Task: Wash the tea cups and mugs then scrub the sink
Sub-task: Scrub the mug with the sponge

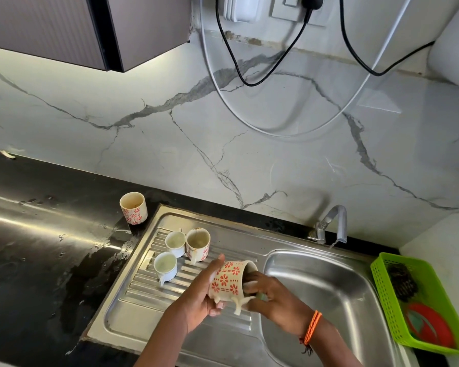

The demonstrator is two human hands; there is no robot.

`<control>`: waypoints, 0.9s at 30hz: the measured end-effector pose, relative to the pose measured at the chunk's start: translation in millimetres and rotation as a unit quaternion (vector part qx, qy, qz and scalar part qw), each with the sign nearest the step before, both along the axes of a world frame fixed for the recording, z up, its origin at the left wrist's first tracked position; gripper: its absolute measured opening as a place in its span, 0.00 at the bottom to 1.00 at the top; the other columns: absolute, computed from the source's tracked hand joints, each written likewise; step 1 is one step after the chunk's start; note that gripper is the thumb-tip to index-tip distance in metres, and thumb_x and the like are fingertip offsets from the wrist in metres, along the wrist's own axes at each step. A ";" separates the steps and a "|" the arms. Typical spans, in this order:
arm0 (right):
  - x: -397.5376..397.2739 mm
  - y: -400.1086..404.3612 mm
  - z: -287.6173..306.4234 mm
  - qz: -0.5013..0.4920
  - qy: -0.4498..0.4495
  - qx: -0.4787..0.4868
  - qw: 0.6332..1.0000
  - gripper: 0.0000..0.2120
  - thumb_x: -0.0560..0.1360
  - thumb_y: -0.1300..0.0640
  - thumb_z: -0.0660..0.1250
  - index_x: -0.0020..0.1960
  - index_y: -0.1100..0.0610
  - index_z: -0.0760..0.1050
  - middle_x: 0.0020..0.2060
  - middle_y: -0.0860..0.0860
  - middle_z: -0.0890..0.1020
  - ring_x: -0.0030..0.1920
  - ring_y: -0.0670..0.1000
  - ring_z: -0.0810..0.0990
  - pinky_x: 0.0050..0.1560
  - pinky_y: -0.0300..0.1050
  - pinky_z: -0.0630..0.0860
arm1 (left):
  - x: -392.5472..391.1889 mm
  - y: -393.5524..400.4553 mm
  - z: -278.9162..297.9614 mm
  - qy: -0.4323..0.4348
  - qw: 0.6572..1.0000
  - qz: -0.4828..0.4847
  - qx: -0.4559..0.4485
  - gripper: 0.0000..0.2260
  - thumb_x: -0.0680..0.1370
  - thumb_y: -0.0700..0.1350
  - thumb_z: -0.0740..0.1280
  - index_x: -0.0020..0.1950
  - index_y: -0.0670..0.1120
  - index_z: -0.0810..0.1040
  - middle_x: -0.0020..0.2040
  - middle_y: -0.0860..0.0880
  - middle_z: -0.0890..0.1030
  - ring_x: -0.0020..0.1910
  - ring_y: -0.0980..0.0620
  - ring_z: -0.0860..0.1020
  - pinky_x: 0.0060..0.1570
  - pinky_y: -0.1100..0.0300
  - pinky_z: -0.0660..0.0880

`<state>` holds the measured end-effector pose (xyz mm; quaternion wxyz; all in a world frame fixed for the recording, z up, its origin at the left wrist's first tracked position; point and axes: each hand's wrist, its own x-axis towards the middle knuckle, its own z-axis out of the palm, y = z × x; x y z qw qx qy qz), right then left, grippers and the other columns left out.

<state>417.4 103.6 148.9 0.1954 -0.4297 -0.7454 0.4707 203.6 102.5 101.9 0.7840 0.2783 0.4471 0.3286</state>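
The left hand (204,295) grips a cream ceramic mug with a red flower pattern (229,280), fingers along its far side and thumb underneath. The mug lies tipped on its side above the ribbed steel draining board (149,295), its mouth turned right toward the basin, its handle pointing down. The right hand (273,298), with an orange cord bracelet (312,327) on the wrist, has its fingers curled into the mug's mouth; the fingertips are hidden inside, and whatever pale thing they press there is too blurred to name.

Just beyond on the draining board stand three upright cups close together: two small white cups (166,268) (176,242) and a second flower-patterned mug (198,246) with brown stains at its rim. Right of them lies the round stainless steel sink basin (329,292), partly cut off at the bottom edge. At the far right a lime green plastic basket (382,295) holds a dark scouring pad (403,283) and a red round item (428,329) that is hard to make out.

Farther back, a third flower-patterned mug (133,207) stands on the wet black countertop (51,250). A bent steel tap (334,223) lets out a thin stream. Behind rises a white marble-veined wall (170,141), with black and white cables (249,75) looping from sockets cut off at the top.
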 end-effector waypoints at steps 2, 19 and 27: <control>0.4 -0.9 0.9 -0.021 0.017 -0.017 0.999 0.11 0.78 0.56 0.71 0.59 0.55 0.86 0.61 0.47 0.83 0.62 0.47 0.81 0.60 0.48 0.80 | 4.5 0.0 2.8 0.014 1.000 0.007 0.010 0.34 0.72 0.72 0.70 0.61 0.43 0.83 0.43 0.42 0.83 0.32 0.51 0.74 0.29 0.61 0.64; 3.9 1.2 -6.4 0.045 -0.188 0.378 0.905 0.11 0.77 0.49 0.74 0.50 0.57 0.85 0.57 0.50 0.85 0.66 0.50 0.77 0.52 0.46 0.83 | 15.4 -2.0 5.6 -0.050 0.994 0.079 0.049 0.31 0.74 0.63 0.72 0.68 0.43 0.76 0.50 0.40 0.83 0.45 0.46 0.81 0.34 0.56 0.73; 8.2 -4.6 -21.0 0.090 -0.200 0.391 0.894 0.14 0.74 0.57 0.71 0.59 0.54 0.84 0.63 0.46 0.82 0.72 0.49 0.73 0.65 0.42 0.76 | 2.1 -0.8 9.9 0.048 0.998 -0.032 -0.017 0.31 0.77 0.72 0.65 0.58 0.45 0.82 0.46 0.41 0.85 0.36 0.47 0.81 0.30 0.62 0.69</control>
